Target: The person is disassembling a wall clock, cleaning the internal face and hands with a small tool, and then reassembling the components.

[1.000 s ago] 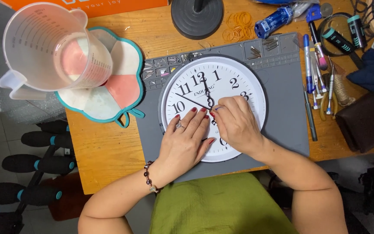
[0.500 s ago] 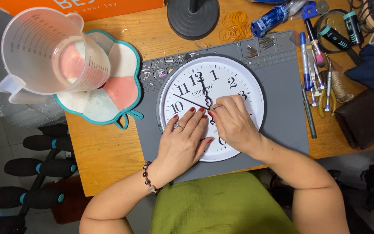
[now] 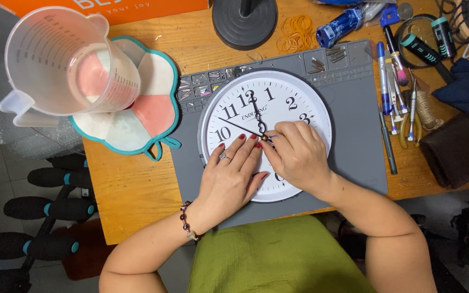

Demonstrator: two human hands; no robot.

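At twelve o'clock of our view, far left along the top edge, we see an orange box point(image 3: 137, 10) with white lettering, flat against the wooden table point(image 3: 131, 190). At ten o'clock a clear measuring jug point(image 3: 63, 62) stands on a teal-rimmed mat point(image 3: 147, 108); we cannot tell whether anything is in it. A blue wrapped cylinder point(image 3: 342, 24) lies at one o'clock beside loose orange rubber bands point(image 3: 297, 30).

The white wall clock point(image 3: 299, 95) lies face up on the grey work mat point(image 3: 354, 141), at centre. Our left hand point(image 3: 232, 179) rests flat on the dial, fingers spread narrow. Our right hand point(image 3: 298, 157) pinches at the hub where the black clock hands point(image 3: 253, 108) meet, fingertips closed together.

Since half a second ago both hands have kept their places on the dial.
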